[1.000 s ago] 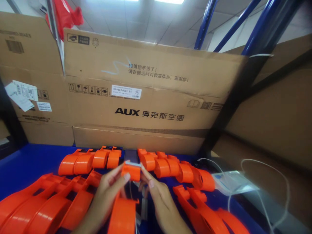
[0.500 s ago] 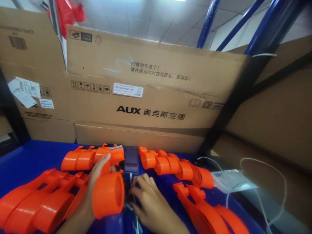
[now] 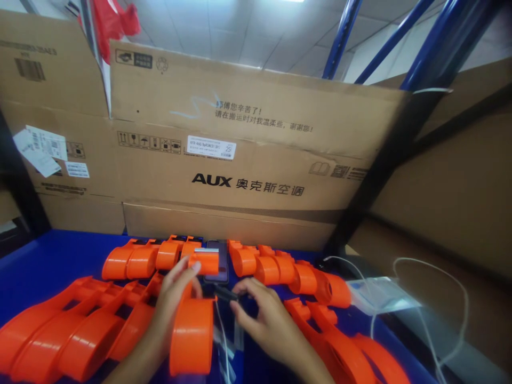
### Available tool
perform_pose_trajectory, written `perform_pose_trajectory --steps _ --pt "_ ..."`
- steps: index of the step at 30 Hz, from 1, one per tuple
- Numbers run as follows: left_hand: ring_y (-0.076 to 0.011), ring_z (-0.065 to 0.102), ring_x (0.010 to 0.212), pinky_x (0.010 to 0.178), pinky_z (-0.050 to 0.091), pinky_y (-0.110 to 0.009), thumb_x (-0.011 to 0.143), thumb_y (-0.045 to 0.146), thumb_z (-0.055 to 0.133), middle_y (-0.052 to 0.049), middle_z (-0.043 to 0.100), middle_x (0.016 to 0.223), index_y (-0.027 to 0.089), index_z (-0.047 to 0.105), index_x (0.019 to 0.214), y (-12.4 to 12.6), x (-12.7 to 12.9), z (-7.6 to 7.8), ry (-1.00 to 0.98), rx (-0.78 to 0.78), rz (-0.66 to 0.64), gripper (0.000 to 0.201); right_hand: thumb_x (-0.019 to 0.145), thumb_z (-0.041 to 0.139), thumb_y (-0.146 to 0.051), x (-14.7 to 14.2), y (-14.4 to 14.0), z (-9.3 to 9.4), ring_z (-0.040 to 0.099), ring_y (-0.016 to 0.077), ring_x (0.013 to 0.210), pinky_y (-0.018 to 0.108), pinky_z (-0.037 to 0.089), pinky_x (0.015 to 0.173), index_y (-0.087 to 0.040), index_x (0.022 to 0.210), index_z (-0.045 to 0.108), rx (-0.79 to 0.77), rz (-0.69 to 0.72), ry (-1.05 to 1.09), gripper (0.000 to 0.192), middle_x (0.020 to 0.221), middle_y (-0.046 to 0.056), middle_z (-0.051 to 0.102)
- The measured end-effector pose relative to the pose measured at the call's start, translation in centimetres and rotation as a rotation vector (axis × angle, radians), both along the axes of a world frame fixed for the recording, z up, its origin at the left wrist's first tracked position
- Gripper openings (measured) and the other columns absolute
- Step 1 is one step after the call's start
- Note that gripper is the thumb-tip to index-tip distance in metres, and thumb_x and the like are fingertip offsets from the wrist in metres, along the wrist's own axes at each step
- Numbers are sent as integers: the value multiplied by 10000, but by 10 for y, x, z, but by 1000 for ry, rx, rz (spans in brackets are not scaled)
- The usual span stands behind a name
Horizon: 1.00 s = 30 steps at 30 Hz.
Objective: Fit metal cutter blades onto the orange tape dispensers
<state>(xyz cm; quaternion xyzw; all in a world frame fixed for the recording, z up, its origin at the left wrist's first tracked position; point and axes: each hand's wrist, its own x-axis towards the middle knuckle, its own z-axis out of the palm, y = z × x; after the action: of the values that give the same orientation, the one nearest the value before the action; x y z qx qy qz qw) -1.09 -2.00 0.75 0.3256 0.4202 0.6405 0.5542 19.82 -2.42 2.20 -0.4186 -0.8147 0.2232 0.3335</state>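
- Cardboard cartons: a wall of large brown boxes printed "AUX" closes off the far edge of the work surface; a second stack leans in at the right, behind a dark upright post.
- Blue table: the work surface, largely covered by orange parts.
- Left pile of orange housings: long moulded shells, nested side by side, just left of the left forearm.
- Right pile of orange housings: similar shells lying beyond the right wrist.
- Rear left row and rear right row: short orange parts lined up along the foot of the cartons, with a phone lying between them.
- Clear plastic bag and a white cable: at the right edge of the table, well apart from the hands.
- Held orange housing: raised over the table centre, round end towards the camera, narrow end with a grey strip near the phone.
- Left hand: fingers closed around the held orange housing's neck, thumb on top.
- Right hand: fingers curled, thumb and forefinger pinching a small black part just beside the held housing.
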Motion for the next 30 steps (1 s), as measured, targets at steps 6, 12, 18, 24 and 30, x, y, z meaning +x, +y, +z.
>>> perform_pose_trajectory --steps 6,12,18,24,30 --pt "-82 493 431 462 380 -169 794 431 762 64 602 518 177 641 1081 -11 11 6 41 72 -78 403 867 711 -303 2 7 -5 613 203 749 311 500 728 -218 993 666 79 -207 323 158 809 23 683" --pt "-81 532 481 471 416 -175 797 390 781 25 686 675 164 642 1169 -14 13 7 66 123 -137 456 884 705 -354 2 3 -2 670 234 860 339 522 810 -227 1048 662 135 -267 515 212 945 55 726" --pt "-114 631 605 550 482 -218 824 353 764 -94 775 1047 184 640 1203 -17 18 -1 163 178 -237 433 890 697 -334 0 -2 0 668 234 834 338 521 796 -237 1039 693 214 -281 375 178 919 46 726" --pt "-147 678 718 572 477 -225 846 337 742 -113 761 1158 194 618 1230 -18 21 -6 177 193 -242 428 912 678 -294 -1 -1 -2 673 224 876 332 526 812 -238 1079 682 241 -220 339 175 968 44 722" --pt "-144 677 723 571 481 -227 827 319 774 -106 772 1123 193 612 1239 -18 21 -8 208 214 -316 461 925 673 -263 1 0 -5 680 216 905 334 541 823 -256 1100 685 230 -130 319 176 1006 40 721"
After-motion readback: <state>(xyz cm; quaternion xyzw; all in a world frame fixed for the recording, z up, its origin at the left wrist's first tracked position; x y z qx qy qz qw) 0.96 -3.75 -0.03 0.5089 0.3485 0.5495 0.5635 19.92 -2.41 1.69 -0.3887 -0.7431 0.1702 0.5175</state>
